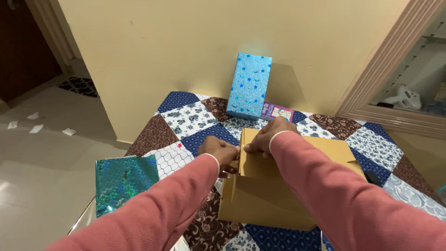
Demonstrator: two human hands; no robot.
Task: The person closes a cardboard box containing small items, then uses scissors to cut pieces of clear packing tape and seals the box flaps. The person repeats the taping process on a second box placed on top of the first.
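Note:
A brown cardboard box (260, 195) lies on a table covered by a patchwork cloth (186, 121). My right hand (269, 135) rests on the box's top near its far left corner, fingers pressed down on the lid. My left hand (219, 153) is just left of that corner, fingers pinched on the edge of the box's flap. Both arms wear pink sleeves. What is inside the box is hidden.
A box wrapped in light blue starry paper (249, 86) leans on the yellow wall at the back. A small purple packet (276, 111) lies beside it. Shiny green foil paper (123, 179) overhangs the table's left edge. Paper scraps (35, 128) litter the floor at left.

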